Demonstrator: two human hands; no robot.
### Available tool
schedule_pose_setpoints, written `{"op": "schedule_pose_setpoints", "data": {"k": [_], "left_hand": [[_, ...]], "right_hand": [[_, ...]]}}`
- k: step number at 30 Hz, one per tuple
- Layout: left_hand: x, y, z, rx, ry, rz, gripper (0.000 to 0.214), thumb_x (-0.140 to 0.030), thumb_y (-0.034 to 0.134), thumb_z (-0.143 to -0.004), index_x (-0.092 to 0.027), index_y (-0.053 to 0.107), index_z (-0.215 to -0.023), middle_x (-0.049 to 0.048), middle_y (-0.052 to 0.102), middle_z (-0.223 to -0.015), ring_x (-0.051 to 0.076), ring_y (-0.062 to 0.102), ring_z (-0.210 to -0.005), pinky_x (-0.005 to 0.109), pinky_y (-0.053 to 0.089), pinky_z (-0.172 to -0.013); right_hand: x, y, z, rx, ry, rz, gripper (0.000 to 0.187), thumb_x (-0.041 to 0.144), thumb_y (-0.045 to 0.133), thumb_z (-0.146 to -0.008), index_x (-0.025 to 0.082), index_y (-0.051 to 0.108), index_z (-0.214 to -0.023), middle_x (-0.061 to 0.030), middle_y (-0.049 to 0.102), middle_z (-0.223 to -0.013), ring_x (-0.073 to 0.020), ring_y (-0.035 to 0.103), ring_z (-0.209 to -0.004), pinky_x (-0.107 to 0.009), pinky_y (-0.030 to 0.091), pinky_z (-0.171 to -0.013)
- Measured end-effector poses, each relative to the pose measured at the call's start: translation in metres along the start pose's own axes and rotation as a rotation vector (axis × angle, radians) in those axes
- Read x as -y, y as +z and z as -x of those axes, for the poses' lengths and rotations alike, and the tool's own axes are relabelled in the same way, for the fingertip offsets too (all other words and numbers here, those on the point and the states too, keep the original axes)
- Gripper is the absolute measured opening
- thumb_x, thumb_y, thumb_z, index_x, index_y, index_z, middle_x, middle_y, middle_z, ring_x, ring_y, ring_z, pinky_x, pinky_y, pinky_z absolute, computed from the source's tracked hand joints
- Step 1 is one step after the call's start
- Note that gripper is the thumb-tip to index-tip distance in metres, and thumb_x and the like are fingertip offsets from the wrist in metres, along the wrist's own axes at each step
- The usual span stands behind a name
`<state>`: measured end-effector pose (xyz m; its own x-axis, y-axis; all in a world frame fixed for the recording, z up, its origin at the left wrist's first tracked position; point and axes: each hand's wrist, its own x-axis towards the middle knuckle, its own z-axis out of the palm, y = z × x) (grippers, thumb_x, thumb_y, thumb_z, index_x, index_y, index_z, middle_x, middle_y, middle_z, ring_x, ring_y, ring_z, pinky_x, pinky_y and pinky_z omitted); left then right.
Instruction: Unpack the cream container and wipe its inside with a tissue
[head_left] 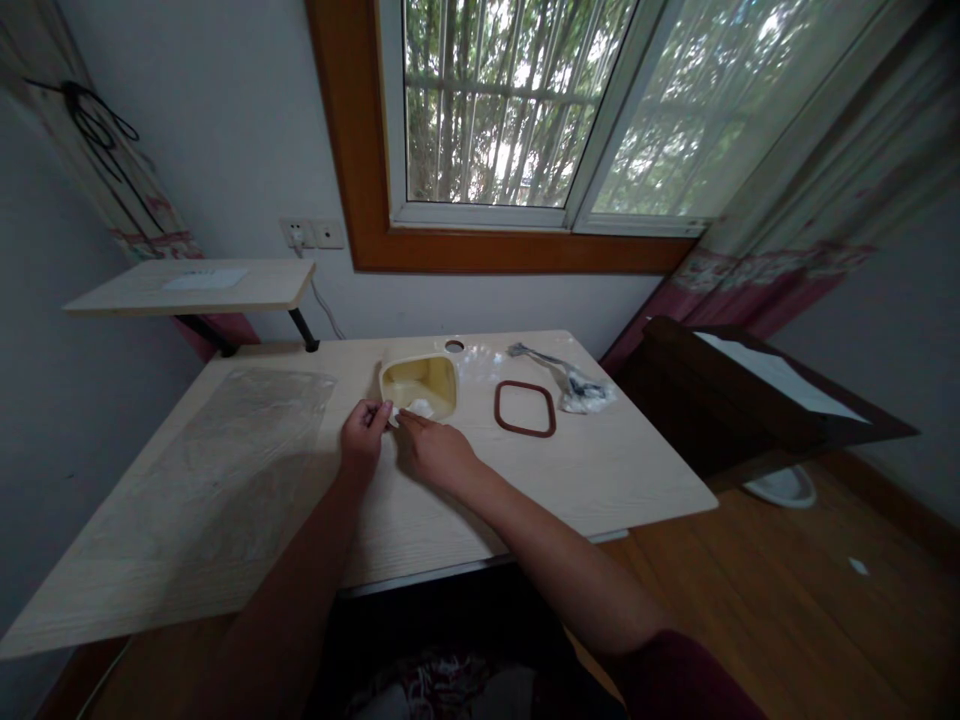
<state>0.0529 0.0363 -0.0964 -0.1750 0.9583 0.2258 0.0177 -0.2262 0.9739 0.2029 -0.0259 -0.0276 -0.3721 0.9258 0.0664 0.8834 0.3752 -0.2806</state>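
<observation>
A cream-yellow square container stands on the pale wooden table just beyond both hands. My left hand is curled at its near left corner, fingers pinched on a small white piece. My right hand lies beside it with fingers closed toward the same white piece, which continues into the container. A dark brown rounded-square sealing ring lies flat to the right of the container.
A crumpled clear plastic bag lies behind the ring. A large clear plastic sheet covers the table's left part. A small raised shelf sits at the back left. A dark wooden cabinet stands to the right on the wood floor.
</observation>
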Motion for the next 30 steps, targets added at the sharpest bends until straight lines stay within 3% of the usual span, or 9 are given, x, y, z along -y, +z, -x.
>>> {"op": "schedule_pose_setpoints", "data": {"k": [11,19,22,26,30], "left_hand": [[-0.012,0.005,0.004,-0.005,-0.014,0.01,0.033,-0.051,0.071,-0.078,-0.019,0.059,-0.077,-0.0016,0.06,-0.065,0.014,0.059,-0.061,0.024,0.047,-0.059],[-0.006,0.004,0.004,0.02,-0.023,0.007,0.035,-0.051,0.071,-0.079,-0.019,0.059,-0.08,-0.0021,0.061,-0.065,0.013,0.058,-0.059,0.024,0.047,-0.059],[-0.004,0.003,0.004,0.031,-0.015,-0.01,0.034,-0.051,0.07,-0.08,-0.019,0.059,-0.08,-0.002,0.06,-0.065,0.013,0.058,-0.06,0.024,0.046,-0.06],[-0.004,0.003,0.004,0.037,0.001,-0.023,0.033,-0.05,0.07,-0.081,-0.02,0.058,-0.078,-0.0022,0.06,-0.064,0.013,0.057,-0.06,0.024,0.045,-0.062],[-0.005,0.002,0.003,0.04,0.012,-0.011,0.033,-0.051,0.068,-0.082,-0.02,0.057,-0.077,-0.0027,0.057,-0.064,0.013,0.054,-0.06,0.024,0.043,-0.062]], "right_hand": [[-0.028,-0.013,0.005,0.065,0.178,0.173,0.063,0.021,0.044,-0.092,0.024,0.041,-0.155,-0.0109,0.041,-0.162,-0.0272,0.07,-0.113,-0.042,0.058,-0.091],[-0.01,-0.007,0.007,0.049,0.094,0.131,0.063,0.021,0.043,-0.093,0.02,0.04,-0.155,-0.0115,0.041,-0.161,-0.0279,0.07,-0.113,-0.04,0.058,-0.089],[-0.001,-0.009,0.002,0.038,0.06,0.111,0.058,0.02,0.045,-0.093,0.021,0.045,-0.152,-0.0123,0.049,-0.156,-0.0269,0.07,-0.113,-0.037,0.057,-0.09],[0.003,-0.018,-0.013,0.087,0.06,0.111,0.04,0.026,0.045,-0.096,0.021,0.064,-0.132,-0.0141,0.072,-0.126,-0.0283,0.072,-0.105,-0.037,0.056,-0.088],[0.002,-0.024,-0.033,0.132,0.052,0.151,0.038,0.032,0.043,-0.099,0.019,0.07,-0.123,-0.0173,0.075,-0.115,-0.0294,0.072,-0.103,-0.038,0.055,-0.086]]}}
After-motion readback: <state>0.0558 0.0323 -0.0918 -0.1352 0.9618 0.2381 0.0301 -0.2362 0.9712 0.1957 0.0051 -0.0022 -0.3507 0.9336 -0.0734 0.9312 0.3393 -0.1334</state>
